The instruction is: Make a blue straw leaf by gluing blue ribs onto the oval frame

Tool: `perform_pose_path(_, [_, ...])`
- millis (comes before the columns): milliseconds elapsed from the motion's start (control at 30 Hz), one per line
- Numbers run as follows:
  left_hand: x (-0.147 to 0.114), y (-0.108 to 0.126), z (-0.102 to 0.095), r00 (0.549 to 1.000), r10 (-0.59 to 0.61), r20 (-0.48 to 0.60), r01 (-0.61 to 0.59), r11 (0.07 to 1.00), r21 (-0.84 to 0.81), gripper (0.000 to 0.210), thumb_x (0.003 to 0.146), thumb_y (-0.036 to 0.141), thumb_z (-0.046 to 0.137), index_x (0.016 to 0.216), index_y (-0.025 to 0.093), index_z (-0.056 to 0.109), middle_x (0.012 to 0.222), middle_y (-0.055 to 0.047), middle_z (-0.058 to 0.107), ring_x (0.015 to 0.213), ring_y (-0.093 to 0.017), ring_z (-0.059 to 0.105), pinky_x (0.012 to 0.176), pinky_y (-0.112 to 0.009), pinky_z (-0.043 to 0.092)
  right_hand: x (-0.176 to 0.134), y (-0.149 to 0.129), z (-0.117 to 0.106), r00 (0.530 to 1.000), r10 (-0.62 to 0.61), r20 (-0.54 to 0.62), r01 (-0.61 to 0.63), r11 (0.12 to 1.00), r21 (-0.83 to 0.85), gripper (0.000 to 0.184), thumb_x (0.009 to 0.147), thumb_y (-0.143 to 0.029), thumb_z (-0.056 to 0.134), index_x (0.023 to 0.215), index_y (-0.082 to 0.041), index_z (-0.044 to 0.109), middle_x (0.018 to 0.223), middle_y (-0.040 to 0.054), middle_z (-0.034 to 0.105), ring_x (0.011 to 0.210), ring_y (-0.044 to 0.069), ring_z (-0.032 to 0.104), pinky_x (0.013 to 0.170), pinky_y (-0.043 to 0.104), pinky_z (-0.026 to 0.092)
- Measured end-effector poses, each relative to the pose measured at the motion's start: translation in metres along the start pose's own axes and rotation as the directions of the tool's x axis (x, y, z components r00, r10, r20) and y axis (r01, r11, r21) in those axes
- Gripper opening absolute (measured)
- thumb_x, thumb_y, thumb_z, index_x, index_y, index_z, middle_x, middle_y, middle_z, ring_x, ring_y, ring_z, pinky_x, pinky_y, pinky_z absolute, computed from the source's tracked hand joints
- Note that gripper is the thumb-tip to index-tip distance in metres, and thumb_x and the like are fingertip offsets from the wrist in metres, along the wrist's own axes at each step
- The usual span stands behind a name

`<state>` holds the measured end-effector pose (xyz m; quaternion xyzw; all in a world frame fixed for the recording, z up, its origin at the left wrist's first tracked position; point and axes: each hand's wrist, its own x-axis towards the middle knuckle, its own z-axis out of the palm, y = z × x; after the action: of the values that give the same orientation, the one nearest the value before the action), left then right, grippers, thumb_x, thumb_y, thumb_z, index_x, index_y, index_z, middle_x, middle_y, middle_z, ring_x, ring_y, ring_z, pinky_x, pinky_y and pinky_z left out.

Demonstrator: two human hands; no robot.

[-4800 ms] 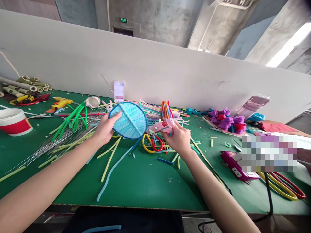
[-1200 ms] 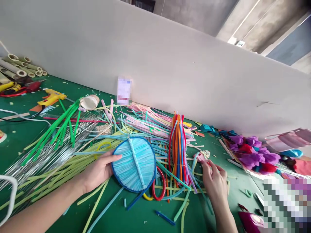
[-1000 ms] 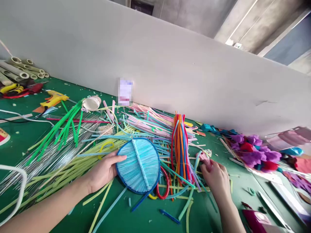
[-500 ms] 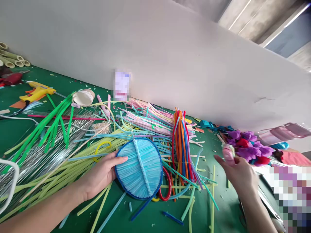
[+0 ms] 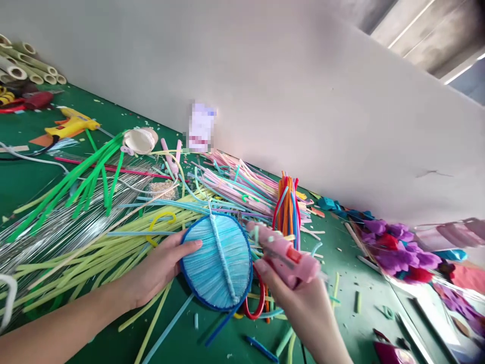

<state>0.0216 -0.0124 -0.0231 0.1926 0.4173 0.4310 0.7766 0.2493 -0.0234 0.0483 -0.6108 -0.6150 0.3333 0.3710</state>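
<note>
My left hand [image 5: 164, 268] grips the left edge of a round blue pipe-cleaner piece [image 5: 204, 263], its thumb on the front face. The piece has a dark blue rim and a light blue rib down its middle, with a dark blue stem end sticking out below. My right hand [image 5: 299, 298] is closed round a pink hot glue gun [image 5: 284, 253]. The gun's nozzle points left, close to the piece's upper right edge; whether they touch I cannot tell. Behind the gun stands a bundle of orange, red and purple pipe cleaners [image 5: 287, 202].
Yellow-green pipe cleaners [image 5: 94, 258] and silver wires [image 5: 76, 202] cover the left of the green table [image 5: 341, 323]. A yellow glue gun [image 5: 71, 124] lies farther back, near bamboo tubes [image 5: 34, 63]. Purple and red flowers [image 5: 401, 247] lie at the right. A pale wall [image 5: 265, 91] rises behind.
My right hand has brought the pink glue gun from the right side, near the flowers, leftward to the blue piece. My left hand keeps its hold. The view has shifted slightly right.
</note>
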Motion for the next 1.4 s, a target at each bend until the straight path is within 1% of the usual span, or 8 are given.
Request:
perform_pose_path(67, [-0.001, 0.000, 0.001, 1.000, 0.006, 0.006, -0.006, 1.000, -0.006, 0.051, 0.083, 0.032, 0.076, 0.131, 0.021, 0.063, 0.125, -0.007, 0.072, 0.120, -0.027, 0.065, 0.094, -0.033, 0.055, 0.005, -0.005, 0.016, 0.992, -0.031, 0.120, 0.027, 0.999, 0.042, 0.044, 0.084, -0.048, 0.067, 0.120, -0.023, 0.072, 0.097, 0.0074, 0.077, 0.088, 0.024, 0.072, 0.073, 0.031, 0.060])
perform_pose_path(100, [-0.001, 0.000, 0.001, 1.000, 0.012, 0.009, -0.012, 1.000, -0.008, 0.051, 0.083, 0.032, 0.076, 0.132, 0.021, 0.063, 0.126, -0.007, 0.072, 0.120, -0.027, 0.064, 0.095, -0.032, 0.055, 0.008, -0.006, 0.021, 0.989, -0.004, 0.146, -0.003, 0.999, 0.043, 0.045, 0.085, -0.049, 0.066, 0.121, -0.023, 0.072, 0.097, 0.0074, 0.077, 0.086, 0.024, 0.073, 0.071, 0.031, 0.060])
perform_pose_path(233, [0.000, -0.001, 0.002, 0.999, 0.026, 0.038, -0.026, 1.000, 0.007, 0.049, 0.084, 0.033, 0.075, 0.131, 0.023, 0.065, 0.125, -0.006, 0.072, 0.119, -0.027, 0.065, 0.095, -0.032, 0.054, 0.015, -0.004, 0.029, 0.990, 0.098, 0.106, -0.097, 0.995, -0.018, 0.049, 0.086, -0.054, 0.064, 0.119, -0.020, 0.073, 0.071, 0.0041, 0.073, 0.053, 0.017, 0.064, 0.044, 0.024, 0.051])
perform_pose_path(433, [0.002, -0.001, 0.002, 0.999, 0.027, 0.044, -0.027, 1.000, 0.008, 0.049, 0.084, 0.034, 0.076, 0.130, 0.025, 0.066, 0.119, -0.004, 0.075, 0.115, -0.026, 0.067, 0.092, -0.031, 0.054, 0.019, 0.002, 0.030, 0.974, 0.033, 0.225, -0.012, 0.996, -0.093, 0.048, 0.085, -0.042, 0.066, 0.131, -0.027, 0.066, 0.081, 0.0009, 0.073, 0.057, 0.015, 0.062, 0.050, 0.023, 0.051])
perform_pose_path(600, [0.002, -0.003, 0.000, 0.998, 0.040, 0.047, -0.042, 0.999, 0.027, 0.048, 0.085, 0.036, 0.074, 0.130, 0.025, 0.066, 0.122, -0.004, 0.074, 0.115, -0.027, 0.067, 0.095, -0.032, 0.053, 0.019, -0.003, 0.040, 0.985, -0.014, 0.170, 0.022, 0.999, -0.043, 0.042, 0.083, -0.031, 0.062, 0.124, -0.023, 0.071, 0.082, 0.0023, 0.075, 0.083, 0.022, 0.070, 0.066, 0.026, 0.056])
perform_pose_path(833, [0.003, -0.003, 0.000, 0.999, 0.042, 0.031, -0.043, 0.998, 0.040, 0.049, 0.084, 0.036, 0.074, 0.131, 0.024, 0.065, 0.122, -0.006, 0.074, 0.117, -0.029, 0.066, 0.097, -0.035, 0.051, 0.024, 0.001, 0.045, 0.993, 0.019, 0.118, -0.004, 0.992, -0.127, 0.041, 0.080, -0.030, 0.060, 0.118, -0.020, 0.074, 0.068, -0.0007, 0.072, 0.064, 0.019, 0.066, 0.053, 0.022, 0.051])
perform_pose_path(1100, [0.003, -0.003, -0.002, 0.999, 0.028, 0.039, -0.029, 0.999, 0.036, 0.049, 0.085, 0.039, 0.073, 0.132, 0.026, 0.064, 0.122, -0.004, 0.074, 0.116, -0.027, 0.067, 0.095, -0.034, 0.053, 0.025, 0.003, 0.045, 0.997, 0.008, 0.079, 0.005, 0.985, -0.171, 0.035, 0.081, -0.030, 0.059, 0.110, -0.022, 0.077, 0.061, -0.0014, 0.068, 0.069, 0.020, 0.067, 0.059, 0.024, 0.052])
perform_pose_path(1400, [0.003, -0.002, 0.000, 1.000, 0.018, 0.019, -0.019, 0.999, 0.044, 0.051, 0.083, 0.039, 0.075, 0.131, 0.025, 0.065, 0.123, -0.005, 0.074, 0.117, -0.029, 0.066, 0.095, -0.034, 0.053, 0.025, 0.003, 0.045, 0.996, 0.045, 0.077, -0.028, 0.977, -0.212, 0.036, 0.079, -0.026, 0.059, 0.109, -0.020, 0.076, 0.056, -0.0040, 0.057, 0.053, 0.012, 0.048, 0.048, 0.020, 0.040])
